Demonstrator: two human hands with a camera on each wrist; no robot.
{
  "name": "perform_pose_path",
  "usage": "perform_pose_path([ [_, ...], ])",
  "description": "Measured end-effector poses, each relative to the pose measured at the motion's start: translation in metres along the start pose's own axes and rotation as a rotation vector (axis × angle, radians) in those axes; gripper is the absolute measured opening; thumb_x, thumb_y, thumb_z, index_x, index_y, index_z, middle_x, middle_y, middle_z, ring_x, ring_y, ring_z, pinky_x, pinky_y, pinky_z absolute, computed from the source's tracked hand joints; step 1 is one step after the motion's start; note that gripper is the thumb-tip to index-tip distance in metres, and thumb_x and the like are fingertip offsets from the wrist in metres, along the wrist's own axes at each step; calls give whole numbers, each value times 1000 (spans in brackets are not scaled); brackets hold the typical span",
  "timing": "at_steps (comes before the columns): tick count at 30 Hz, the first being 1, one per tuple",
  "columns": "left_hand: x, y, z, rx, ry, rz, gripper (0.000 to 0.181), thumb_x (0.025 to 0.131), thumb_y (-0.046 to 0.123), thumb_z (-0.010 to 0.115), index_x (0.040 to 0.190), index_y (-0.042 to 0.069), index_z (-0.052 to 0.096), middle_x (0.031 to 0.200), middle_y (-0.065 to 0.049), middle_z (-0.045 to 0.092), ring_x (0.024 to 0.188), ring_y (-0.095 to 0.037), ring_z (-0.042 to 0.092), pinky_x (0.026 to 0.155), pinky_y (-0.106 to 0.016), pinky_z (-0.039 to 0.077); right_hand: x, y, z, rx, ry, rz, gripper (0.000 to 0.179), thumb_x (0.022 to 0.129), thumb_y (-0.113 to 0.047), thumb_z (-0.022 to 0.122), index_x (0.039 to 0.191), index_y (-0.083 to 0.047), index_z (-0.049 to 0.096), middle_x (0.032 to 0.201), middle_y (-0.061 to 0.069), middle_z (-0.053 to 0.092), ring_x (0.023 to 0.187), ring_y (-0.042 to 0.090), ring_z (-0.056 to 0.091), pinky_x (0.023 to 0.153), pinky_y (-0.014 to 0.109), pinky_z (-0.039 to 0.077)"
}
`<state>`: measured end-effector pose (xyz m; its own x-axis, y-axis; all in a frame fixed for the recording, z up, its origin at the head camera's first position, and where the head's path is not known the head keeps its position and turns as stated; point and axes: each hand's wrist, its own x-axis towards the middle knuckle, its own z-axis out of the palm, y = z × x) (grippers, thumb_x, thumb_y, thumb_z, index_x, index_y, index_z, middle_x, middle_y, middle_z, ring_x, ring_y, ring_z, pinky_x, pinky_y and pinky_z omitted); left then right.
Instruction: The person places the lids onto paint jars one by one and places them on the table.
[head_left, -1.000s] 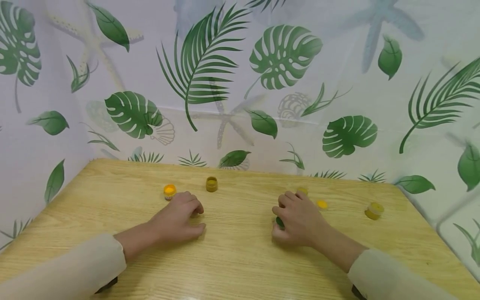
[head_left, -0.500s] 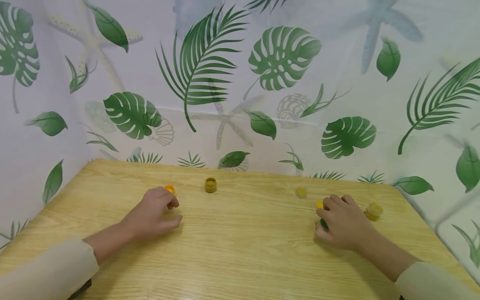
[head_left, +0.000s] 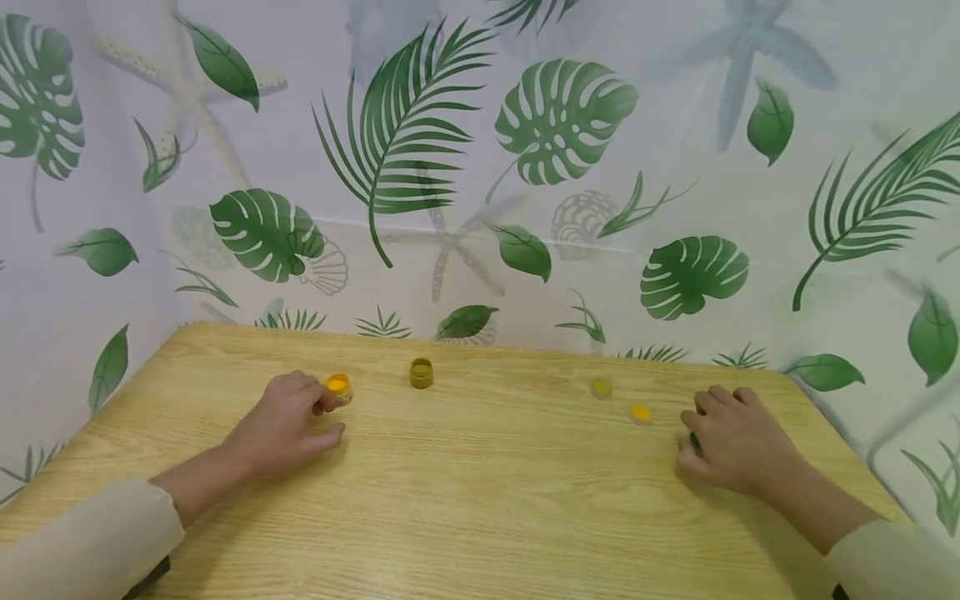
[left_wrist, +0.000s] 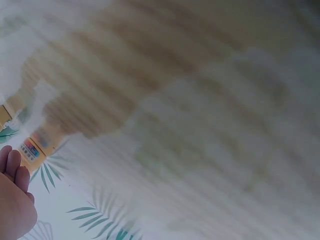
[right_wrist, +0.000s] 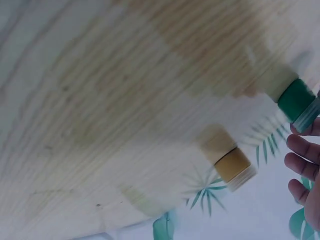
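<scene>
My right hand (head_left: 738, 442) grips a small green paint pot at the table's right side. In the right wrist view, the green pot (right_wrist: 297, 102) has a clear lid and stands at the wood, with fingers (right_wrist: 302, 150) beside it. My left hand (head_left: 277, 429) is at the left, fingers loosely bent, holding nothing. Just past its fingertips is an uncovered orange pot (head_left: 341, 387), which shows a printed label in the left wrist view. A lidded ochre pot (right_wrist: 232, 166) stands near the green one; in the head view my right hand hides it.
An uncovered ochre pot (head_left: 422, 373) stands towards the back, right of the orange one. Two round lids, one dull yellow (head_left: 602, 388) and one bright yellow-orange (head_left: 641, 413), lie left of my right hand. A leaf-printed cloth (head_left: 450, 167) rises behind the wooden table (head_left: 480, 500).
My right hand has moved right with the green paint pot, uncovering the two lids and covering the lidded ochre pot. My left hand has drawn left, away from the middle.
</scene>
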<state>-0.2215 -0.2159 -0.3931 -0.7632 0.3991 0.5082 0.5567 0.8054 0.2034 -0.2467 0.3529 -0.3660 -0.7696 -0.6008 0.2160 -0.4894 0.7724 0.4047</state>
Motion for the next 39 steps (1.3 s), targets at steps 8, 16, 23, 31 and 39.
perform_pose_path([
  [8,-2,-4,-4,56,-64,-149,21,75,25,76,72,6,65,69,0,62,69,-17,52,75,-42,46,4,9,6,-11,-52,15,19,78,-31,58,81,-12,58,88,9,58,85,30,54,73,49,40],
  [16,0,-14,1,117,-128,-293,38,78,35,72,84,-3,70,84,-14,69,82,-31,60,81,-51,44,22,0,9,64,-80,57,17,85,-30,57,77,-15,53,79,1,52,77,25,50,69,44,37],
  [23,9,-19,6,97,-202,-368,43,79,42,73,80,0,67,78,-9,62,79,-30,56,75,-48,38,38,-11,9,156,-141,124,26,91,-36,56,93,-11,64,96,7,63,92,30,57,75,47,41],
  [31,19,-18,9,72,-207,-360,38,77,40,74,59,13,53,62,0,44,67,-22,46,65,-37,29,43,-21,19,257,-148,173,39,93,-46,57,101,-10,67,104,9,67,98,32,60,79,54,45],
  [39,29,-23,8,-8,-238,-371,35,80,37,73,65,10,58,63,0,51,65,-19,48,69,-38,32,38,-23,23,309,-115,241,38,94,-48,55,96,-11,65,103,7,66,101,31,59,79,50,41],
])
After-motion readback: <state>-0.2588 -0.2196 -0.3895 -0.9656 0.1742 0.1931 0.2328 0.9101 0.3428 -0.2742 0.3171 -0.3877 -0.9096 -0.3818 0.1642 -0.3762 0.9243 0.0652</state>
